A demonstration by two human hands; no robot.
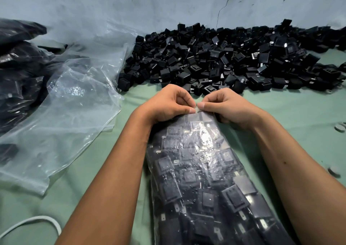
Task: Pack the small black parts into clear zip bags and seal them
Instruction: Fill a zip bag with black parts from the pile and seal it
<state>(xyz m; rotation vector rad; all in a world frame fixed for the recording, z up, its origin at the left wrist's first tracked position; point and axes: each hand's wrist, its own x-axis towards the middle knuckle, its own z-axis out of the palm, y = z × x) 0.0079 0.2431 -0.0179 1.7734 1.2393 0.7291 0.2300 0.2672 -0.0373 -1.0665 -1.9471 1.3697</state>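
Both hands pinching the full bag's top edge.
Left hand [168,102] and right hand [228,107] meet thumb-to-thumb on the bag [202,179]; loose parts pile [224,61] just beyond.

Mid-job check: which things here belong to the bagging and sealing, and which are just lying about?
Job:
- filled zip bag, top pinched by left hand and right hand
- loose black parts
- empty clear bags
- packed bags, far left

Lying about:
- white cable
- grey discs

Two hands [168,102], one filled zip bag [206,179], one heap of black parts [224,61].
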